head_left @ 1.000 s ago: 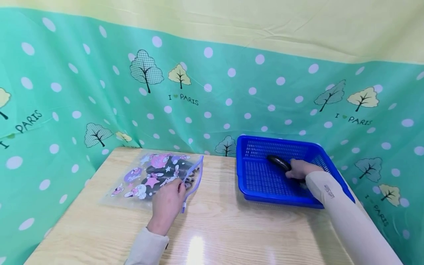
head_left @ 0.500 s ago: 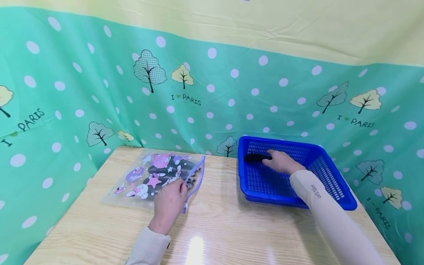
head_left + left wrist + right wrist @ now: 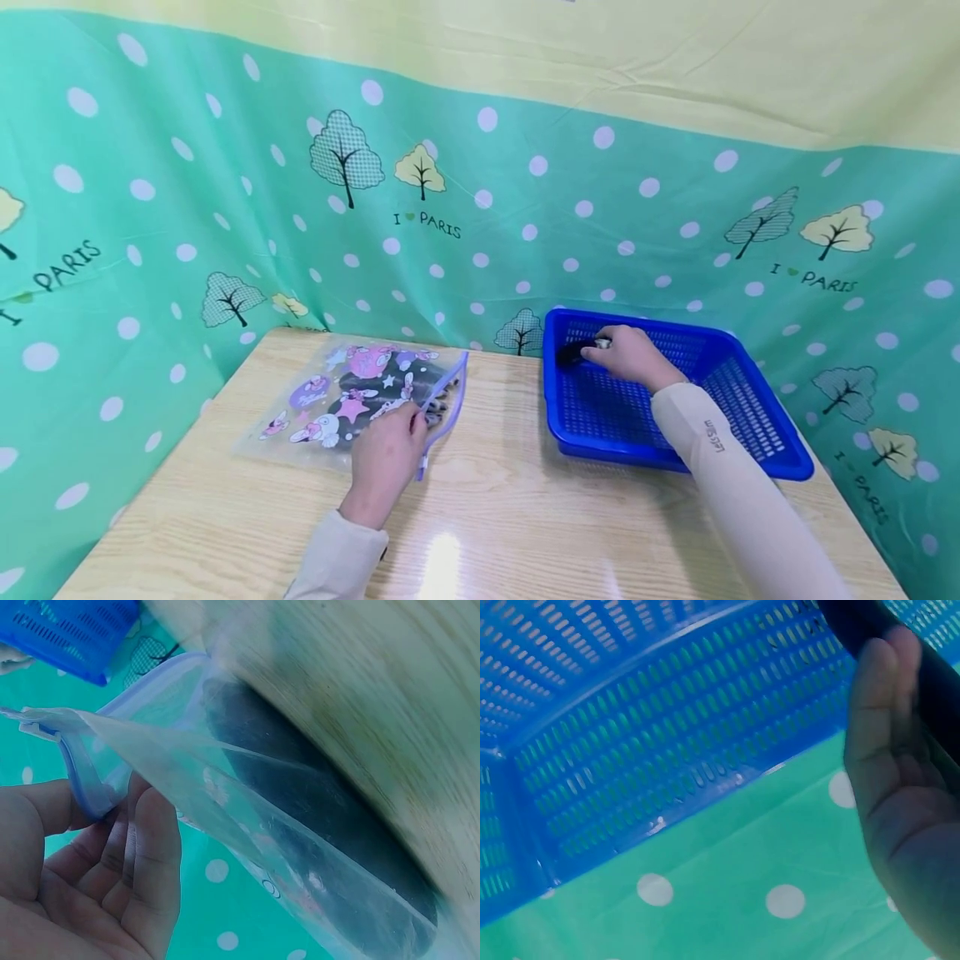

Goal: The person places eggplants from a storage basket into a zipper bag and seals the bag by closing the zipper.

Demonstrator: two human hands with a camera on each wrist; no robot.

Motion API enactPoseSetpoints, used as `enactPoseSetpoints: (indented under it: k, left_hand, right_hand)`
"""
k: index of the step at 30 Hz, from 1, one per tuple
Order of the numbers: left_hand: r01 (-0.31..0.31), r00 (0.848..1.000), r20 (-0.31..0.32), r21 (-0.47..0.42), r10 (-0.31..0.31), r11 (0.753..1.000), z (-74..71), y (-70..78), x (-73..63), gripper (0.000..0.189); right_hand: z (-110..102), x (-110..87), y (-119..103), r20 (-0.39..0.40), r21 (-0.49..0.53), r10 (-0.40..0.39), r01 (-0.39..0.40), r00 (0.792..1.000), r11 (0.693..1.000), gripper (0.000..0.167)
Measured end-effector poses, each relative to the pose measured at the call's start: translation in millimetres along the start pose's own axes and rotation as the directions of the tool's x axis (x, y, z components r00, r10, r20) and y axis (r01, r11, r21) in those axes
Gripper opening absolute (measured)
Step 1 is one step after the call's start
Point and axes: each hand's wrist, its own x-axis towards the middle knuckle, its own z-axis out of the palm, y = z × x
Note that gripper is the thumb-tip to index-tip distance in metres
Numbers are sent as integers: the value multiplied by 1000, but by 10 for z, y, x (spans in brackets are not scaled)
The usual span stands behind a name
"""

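Note:
My left hand (image 3: 388,454) pinches the purple zip edge of a clear zip bag (image 3: 300,433) printed with pink and purple cartoons. In the left wrist view, the bag's mouth gapes and a long dark eggplant (image 3: 315,817) lies inside; greyish stem ends (image 3: 438,408) show near the opening in the head view. My right hand (image 3: 630,357) reaches into the blue plastic basket (image 3: 622,417) and grips another dark eggplant (image 3: 572,353) by its left wall. The right wrist view shows curled fingers against this eggplant (image 3: 941,697), which is partly cut off by the frame.
Both the bag and the basket stand on a light wood table (image 3: 495,500). A green dotted cloth (image 3: 465,275) with tree prints hangs right behind the table and along its sides. Bare wood lies between bag and basket.
My right hand has moved left inside the basket, and the eggplant it holds has gone from the middle toward the left wall. The left hand keeps its pinch on the bag.

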Motion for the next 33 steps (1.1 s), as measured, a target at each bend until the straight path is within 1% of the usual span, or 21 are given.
enactPoseSetpoints:
  k: [2,4,6,11,12,15,21,23,25,28,31,33]
  left_hand:
    - [-1,1000,-4,-7,1,1000,-1,7,2,18]
    - [-2,1000,-3,-8,1,1000,-3,13,6,17]
    - [-2,1000,-1,-9,2,1000,-10,20,12,17]
    - [14,1000,28,-1,-13,1000,-17,20,18,16]
    - [18,999,35,-2,-18,1000,-16,19,15,16]
    - [24,999,45,-8,-24,1000,-16,19,2,15]
    - [10,1000,24,-6,-10,1000,-14,19,-16,17]
    - [14,1000,24,-10,-14,1000,-14,17,-17,18]
    - [20,999,29,-18,-19,1000,-12,16,-15,19]
    - [25,999,34,-28,-24,999,-7,12,-13,19]
    - [16,1000,24,-30,-15,999,5,1,-10,19]
    - [3,1000,4,-29,-3,1000,7,-7,-8,21]
  right_hand:
    - [-8,-8,-13,-11,-44,7,-7,1000,999,36]
    - [-13,-16,-22,-16,-65,10,-11,1000,998,35]
    - [-12,-29,-27,-18,-51,18,-19,1000,999,38]
    - [39,-49,-27,7,13,22,-22,1000,1000,59]
    - [55,-48,-30,13,17,16,-16,1000,1000,59]
    - [100,-42,-42,-4,-5,-17,17,1000,1000,57]
    - [131,-58,-96,-11,-46,-59,59,998,997,56]
    - [117,-82,-134,-15,-23,-60,60,998,998,56]
    - [79,-132,-192,-37,16,-53,54,998,998,56]
    - [-2,-258,-317,-86,72,-40,46,995,996,57]
    - [-67,-417,-473,-163,49,-49,58,985,997,59]
    - [-81,-529,-584,-206,33,-77,86,975,996,58]
